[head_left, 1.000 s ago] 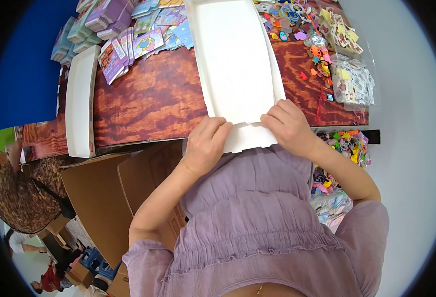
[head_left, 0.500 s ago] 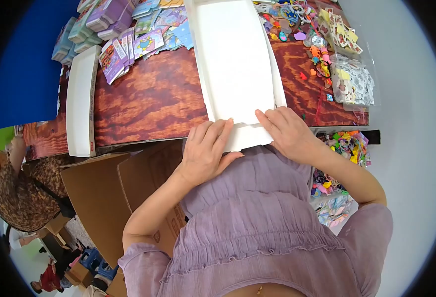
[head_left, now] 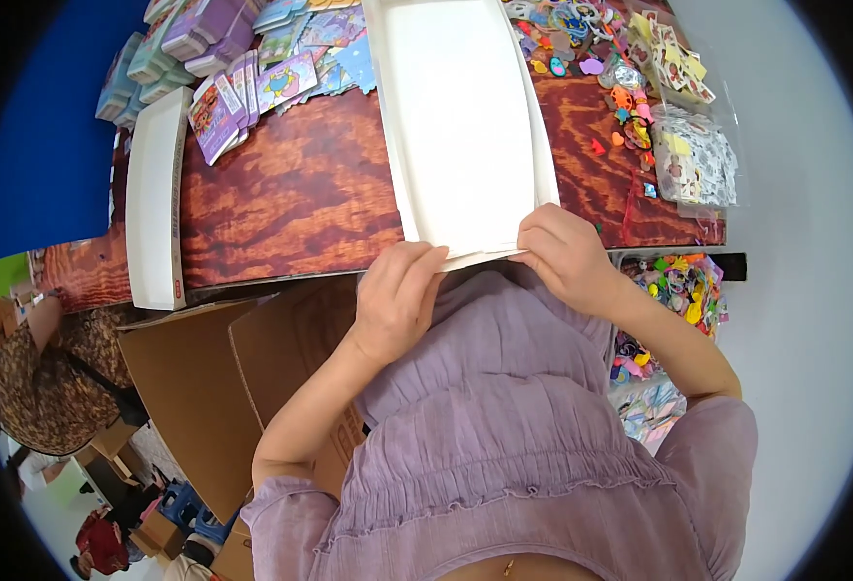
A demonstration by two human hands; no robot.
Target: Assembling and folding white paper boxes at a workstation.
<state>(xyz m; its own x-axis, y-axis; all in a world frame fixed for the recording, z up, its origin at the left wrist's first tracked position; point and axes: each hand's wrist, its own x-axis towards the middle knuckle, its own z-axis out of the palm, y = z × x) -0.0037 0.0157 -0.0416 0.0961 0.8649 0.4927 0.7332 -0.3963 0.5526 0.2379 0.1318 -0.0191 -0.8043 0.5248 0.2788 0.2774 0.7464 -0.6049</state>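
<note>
A long white cardboard box point(head_left: 457, 116), its inside facing up, lies on the wood-patterned table with its near end at the table's front edge. My left hand point(head_left: 397, 290) pinches the left corner of that near end between thumb and fingers. At the right corner, my right hand point(head_left: 564, 254) is closed on the same end, its fingertips on the folded edge. Between the hands the near flap stands nearly upright, showing as a thin strip. My fingers partly hide both corners.
A second narrow white box point(head_left: 155, 198) stands at the table's left. Purple card packs point(head_left: 215, 118) and stacked packets point(head_left: 204, 34) lie behind it. Colourful small trinkets point(head_left: 630, 107) and clear bags of printed pieces point(head_left: 693, 160) lie right. A brown carton point(head_left: 194, 387) stands below the table edge.
The near flap, which lay outward toward me, has been folded up by both hands. My fingers have gone from lying along the fold to pinching its corners.
</note>
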